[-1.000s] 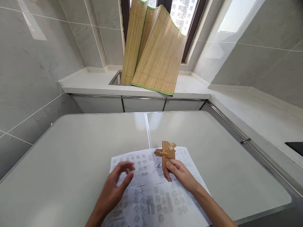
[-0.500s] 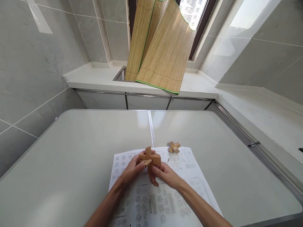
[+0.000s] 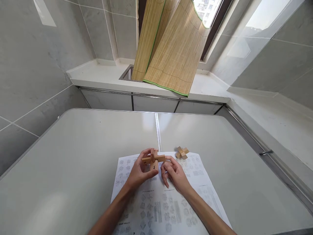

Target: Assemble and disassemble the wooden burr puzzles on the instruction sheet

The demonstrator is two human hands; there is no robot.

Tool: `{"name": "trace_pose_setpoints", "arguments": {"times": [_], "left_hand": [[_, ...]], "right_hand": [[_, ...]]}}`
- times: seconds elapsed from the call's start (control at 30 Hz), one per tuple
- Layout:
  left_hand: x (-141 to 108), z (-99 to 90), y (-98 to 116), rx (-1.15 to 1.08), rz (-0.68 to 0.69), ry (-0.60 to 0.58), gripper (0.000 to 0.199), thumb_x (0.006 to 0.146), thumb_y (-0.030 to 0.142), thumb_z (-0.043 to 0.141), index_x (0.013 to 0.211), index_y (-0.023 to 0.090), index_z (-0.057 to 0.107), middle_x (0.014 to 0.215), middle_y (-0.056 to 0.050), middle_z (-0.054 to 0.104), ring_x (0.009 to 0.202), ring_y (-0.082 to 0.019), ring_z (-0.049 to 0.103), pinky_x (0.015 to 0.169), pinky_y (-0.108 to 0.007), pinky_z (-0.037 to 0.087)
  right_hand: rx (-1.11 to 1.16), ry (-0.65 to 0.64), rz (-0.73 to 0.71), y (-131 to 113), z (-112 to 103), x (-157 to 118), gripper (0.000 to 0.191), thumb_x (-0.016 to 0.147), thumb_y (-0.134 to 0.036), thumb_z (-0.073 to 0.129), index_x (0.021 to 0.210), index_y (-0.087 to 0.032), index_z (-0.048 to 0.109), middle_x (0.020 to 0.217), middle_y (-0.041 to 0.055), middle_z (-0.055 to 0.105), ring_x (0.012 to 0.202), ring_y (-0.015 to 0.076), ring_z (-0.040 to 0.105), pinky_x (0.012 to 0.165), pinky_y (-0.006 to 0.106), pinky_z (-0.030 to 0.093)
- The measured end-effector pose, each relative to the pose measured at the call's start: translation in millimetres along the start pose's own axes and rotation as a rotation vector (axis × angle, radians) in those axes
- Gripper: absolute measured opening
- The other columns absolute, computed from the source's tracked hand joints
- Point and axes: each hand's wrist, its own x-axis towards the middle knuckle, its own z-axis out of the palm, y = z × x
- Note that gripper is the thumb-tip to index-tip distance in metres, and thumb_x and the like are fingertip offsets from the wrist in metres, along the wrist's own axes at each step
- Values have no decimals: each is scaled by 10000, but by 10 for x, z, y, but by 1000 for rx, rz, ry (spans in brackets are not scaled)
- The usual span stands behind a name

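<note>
A wooden cross-shaped puzzle (image 3: 154, 160) with dark marks on its pieces is held above the printed sheet (image 3: 158, 209). My left hand (image 3: 140, 171) grips it from the left, thumb at its lower end and fingers behind. Just to the right, my right hand (image 3: 173, 173) has its fingers curled, with the index finger near the right arm of the puzzle; whether it touches or holds anything is hard to make out. A second, smaller wooden interlocking puzzle (image 3: 182, 152) rests at the sheet's upper right edge.
The sheet lies on a pale folding table (image 3: 85, 156) with a centre seam. Beyond it are a white counter (image 3: 97, 75), a sink (image 3: 127, 73) and a bamboo mat (image 3: 171, 55) hanging before a window. A ledge runs along the right.
The held puzzle has been turned, so a marked piece now points down toward me. My right hand has moved off its lower piece to the right, fingers curled. The view has shifted slightly.
</note>
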Motion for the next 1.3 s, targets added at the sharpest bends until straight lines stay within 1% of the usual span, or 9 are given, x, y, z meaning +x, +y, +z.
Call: {"name": "trace_pose_setpoints", "arguments": {"times": [0.2, 0.33, 0.5, 0.7, 0.87, 0.93, 1.03, 1.17, 1.3], "left_hand": [[-52, 84, 38, 221, 38, -40, 756, 768, 349, 886, 1423, 309, 512, 1315, -85, 685, 1281, -312, 634, 1098, -475, 506], [-56, 107, 43, 300, 98, -42, 786, 736, 318, 897, 1419, 302, 508, 1393, -93, 638, 1339, -323, 589, 1103, -482, 517], [-61, 127, 41, 389, 169, -27, 805, 688, 299, 923, 1393, 284, 535, 1402, -99, 632, 1298, -329, 618, 1108, -494, 522], [-68, 141, 5, 412, 191, 31, 827, 675, 316, 935, 1389, 280, 519, 1370, -99, 651, 1274, -326, 644, 1054, -475, 563], [-84, 139, -61, 555, 297, 128, 832, 695, 322, 929, 1407, 299, 499, 1386, -83, 643, 1275, -314, 639, 1090, -497, 529], [-98, 143, -82, 604, 335, 134, 864, 701, 322, 931, 1437, 308, 480, 1415, -84, 622, 1300, -316, 622, 1099, -504, 521], [-116, 156, -88, 676, 408, 131, 926, 702, 303, 935, 1483, 311, 436, 1441, -103, 602, 1305, -325, 611, 1066, -508, 542], [-116, 179, -66, 774, 617, 69, 892, 778, 270, 893, 1517, 313, 396, 1437, -124, 616, 1305, -324, 606, 1045, -513, 554], [-116, 189, -61, 817, 721, 49, 893, 796, 265, 884, 1538, 301, 389, 1392, -131, 649, 1289, -320, 612, 1027, -497, 569]], "right_hand": [[-130, 101, -109, -103, 36, -34, 316, 1014, -515, 659, 1076, -206, 641, 639, -50, 628, 367, 79, 518, 408, 214, 441], [-194, 189, -140, -118, 43, -61, 347, 974, -542, 699, 1014, -199, 672, 688, -26, 651, 369, 86, 522, 365, 223, 399], [-240, 260, -169, -57, 0, -73, 331, 984, -522, 695, 1040, -196, 681, 793, 16, 709, 407, 79, 527, 397, 232, 411], [-192, 185, -98, -69, -74, -11, 369, 956, -552, 716, 1043, -208, 615, 734, -16, 691, 374, 77, 506, 373, 217, 402], [-198, 120, -37, -86, -60, -17, 433, 990, -625, 617, 1168, -235, 561, 908, 11, 724, 375, 81, 538, 374, 236, 448], [-229, 88, -43, -86, -54, -42, 459, 997, -643, 591, 1238, -255, 548, 1096, 52, 727, 418, 83, 575, 430, 265, 512], [-225, 10, -55, -99, -46, -82, 530, 1011, -677, 540, 1387, -308, 484, 1282, 83, 682, 625, 152, 713, 656, 355, 630], [-152, -94, -73, -126, -23, -105, 676, 962, -737, 578, 1453, -301, 418, 1140, 89, 730, 972, 290, 776, 913, 477, 619], [-123, -101, -76, -126, -30, -90, 726, 904, -724, 681, 1428, -286, 434, 1101, 89, 745, 1003, 310, 770, 923, 494, 611]]}}
